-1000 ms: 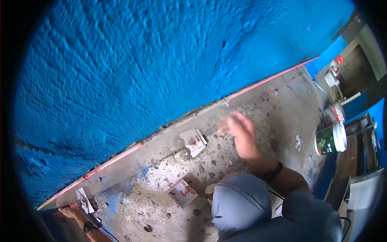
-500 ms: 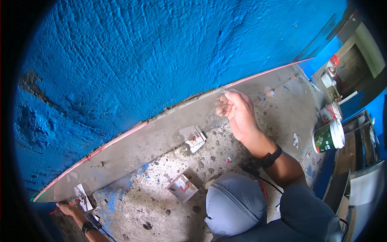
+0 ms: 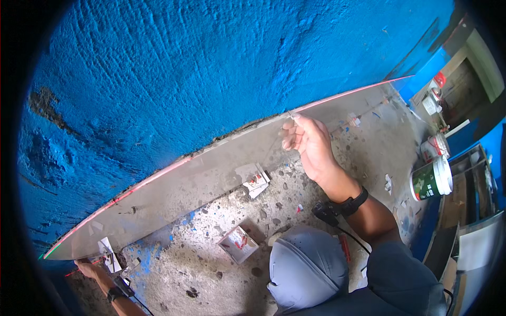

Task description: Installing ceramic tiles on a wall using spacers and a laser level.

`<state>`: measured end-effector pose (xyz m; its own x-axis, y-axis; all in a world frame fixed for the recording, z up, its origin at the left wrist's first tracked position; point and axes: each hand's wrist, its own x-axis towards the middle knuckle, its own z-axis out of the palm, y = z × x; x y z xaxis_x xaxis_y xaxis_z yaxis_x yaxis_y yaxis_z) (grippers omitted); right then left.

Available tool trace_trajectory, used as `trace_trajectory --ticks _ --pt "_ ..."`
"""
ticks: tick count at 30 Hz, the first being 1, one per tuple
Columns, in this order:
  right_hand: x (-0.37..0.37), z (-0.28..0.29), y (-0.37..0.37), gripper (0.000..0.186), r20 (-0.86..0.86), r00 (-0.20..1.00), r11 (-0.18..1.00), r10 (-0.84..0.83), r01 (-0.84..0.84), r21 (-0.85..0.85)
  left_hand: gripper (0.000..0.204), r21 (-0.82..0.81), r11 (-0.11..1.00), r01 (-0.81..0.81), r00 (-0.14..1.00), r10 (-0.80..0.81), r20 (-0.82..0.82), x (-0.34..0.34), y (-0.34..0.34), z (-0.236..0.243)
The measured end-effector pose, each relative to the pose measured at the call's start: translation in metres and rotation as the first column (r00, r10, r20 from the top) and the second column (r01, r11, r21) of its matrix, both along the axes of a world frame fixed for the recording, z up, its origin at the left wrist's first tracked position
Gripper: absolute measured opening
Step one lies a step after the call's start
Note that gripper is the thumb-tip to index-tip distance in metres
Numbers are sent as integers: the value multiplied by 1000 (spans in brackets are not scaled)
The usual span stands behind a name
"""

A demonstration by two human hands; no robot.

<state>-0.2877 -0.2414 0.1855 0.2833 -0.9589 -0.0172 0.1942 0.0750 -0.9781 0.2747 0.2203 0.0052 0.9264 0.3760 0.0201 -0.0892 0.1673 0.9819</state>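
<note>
A long, glossy grey panel point(image 3: 221, 163) runs along the foot of a rough blue wall point(image 3: 211, 63), a pinkish-red line point(image 3: 153, 179) following its upper edge. At that edge, near the middle, my right hand point(image 3: 311, 145) has its thumb and index finger pinched together, with the other fingers curled. A thin tip shows at the pinch, too small to name. Far to the left, my left hand point(image 3: 90, 269) is closed at the panel's lower end, its fingertips partly hidden. Dark bands with small devices are strapped to both wrists.
On the stained floor lie a small square tray point(image 3: 240, 246) with red bits, white pieces point(image 3: 256, 181) against the panel and another white piece point(image 3: 109, 255) near my left hand. A green-and-white bucket point(image 3: 431, 180) and boards point(image 3: 453, 210) stand right. Grey cloth point(image 3: 308, 268) covers a rounded shape below.
My right hand has shifted very slightly left and up along the panel's edge. My left hand stays at the far-left end.
</note>
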Motion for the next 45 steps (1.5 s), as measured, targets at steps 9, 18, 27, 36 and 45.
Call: trace_trajectory --ticks 9,18,27,36,45 --pt "-12 -42 -5 40 106 991 995 77 -82 50 45 536 843 38 999 -34 -17 67 82 -27" --pt "-27 -287 -16 19 -357 923 950 146 -29 311 48 137 979 152 987 -157 25 26 17 -31" --pt "0 -309 -3 15 -241 961 883 132 -4 470 48 80 975 206 978 -208 15 39 24 -31" --pt "0 -313 -2 10 -176 983 856 56 43 515 50 196 980 42 997 -29 -68 0 -8 -13" --pt "-3 -299 3 9 -176 982 846 70 36 532 47 195 978 72 997 -70 -16 8 1 -16"
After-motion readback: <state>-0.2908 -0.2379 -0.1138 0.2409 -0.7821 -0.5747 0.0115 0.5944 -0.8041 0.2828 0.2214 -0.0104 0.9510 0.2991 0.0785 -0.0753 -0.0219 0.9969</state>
